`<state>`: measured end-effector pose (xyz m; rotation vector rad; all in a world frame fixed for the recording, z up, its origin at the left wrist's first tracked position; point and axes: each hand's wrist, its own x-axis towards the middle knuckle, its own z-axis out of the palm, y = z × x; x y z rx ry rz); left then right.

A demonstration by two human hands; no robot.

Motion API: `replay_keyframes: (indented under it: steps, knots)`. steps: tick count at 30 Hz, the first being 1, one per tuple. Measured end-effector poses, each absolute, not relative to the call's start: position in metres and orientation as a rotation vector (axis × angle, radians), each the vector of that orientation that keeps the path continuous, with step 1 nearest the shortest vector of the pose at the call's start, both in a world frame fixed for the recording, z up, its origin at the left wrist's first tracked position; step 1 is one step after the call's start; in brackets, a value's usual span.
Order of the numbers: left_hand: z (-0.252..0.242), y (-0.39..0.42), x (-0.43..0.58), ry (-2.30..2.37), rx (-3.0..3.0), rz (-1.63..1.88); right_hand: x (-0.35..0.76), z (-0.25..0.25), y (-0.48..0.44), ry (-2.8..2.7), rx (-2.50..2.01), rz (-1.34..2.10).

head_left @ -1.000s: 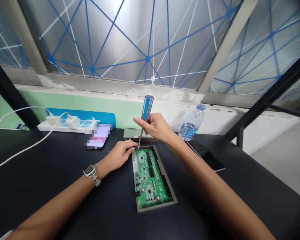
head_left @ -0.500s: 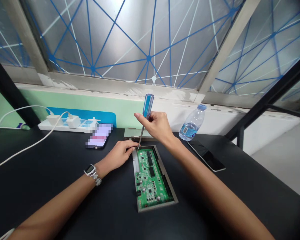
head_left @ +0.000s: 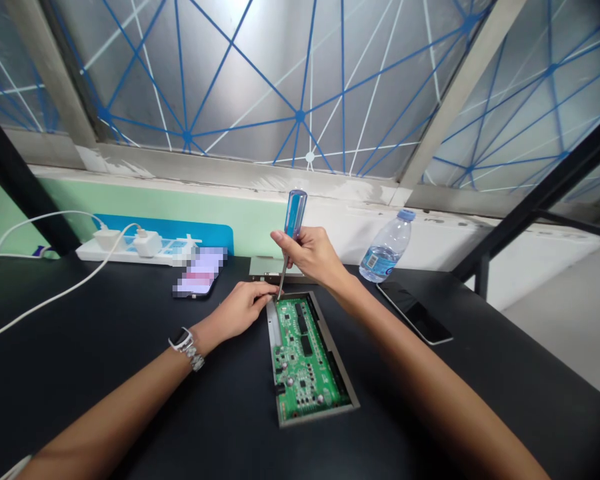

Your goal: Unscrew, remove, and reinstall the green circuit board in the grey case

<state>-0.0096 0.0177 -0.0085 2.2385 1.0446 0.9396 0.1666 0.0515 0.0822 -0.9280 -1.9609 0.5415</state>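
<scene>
My right hand (head_left: 313,255) is closed round a blue-handled screwdriver (head_left: 294,217), held nearly upright with its tip at the far left corner of a green circuit board (head_left: 305,360). The board lies in a shallow grey metal case (head_left: 341,363) on the black table (head_left: 105,373). My left hand (head_left: 243,308), with a watch on its wrist, rests at the case's far left corner, fingers pinched beside the screwdriver tip; what they hold, if anything, is too small to see.
A clear water bottle (head_left: 386,248) and a dark phone (head_left: 415,311) lie to the right. Another phone (head_left: 197,273) lies at the left, near a white power strip (head_left: 135,247) with chargers and white cables. A grey metal cover (head_left: 267,268) sits behind the case.
The hands and the screwdriver stay at the same corner of the board; my right hand's fingers have shifted slightly on the handle. The view has drifted a little.
</scene>
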Motion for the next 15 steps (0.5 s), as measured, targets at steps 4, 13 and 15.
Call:
replay_keyframes:
  steps: [4,13,15]
  knots:
    - [-0.008,0.017,-0.009,1.061,2.241,0.951,0.165,0.086,0.047,-1.926,-0.983,0.380]
    - [-0.007,0.014,-0.010,1.094,2.259,0.947,0.169,0.093,0.043,-1.858,-1.203,0.015]
    - [-0.007,0.014,-0.009,1.099,2.252,0.951,0.168,0.094,0.042,-1.847,-1.211,0.026]
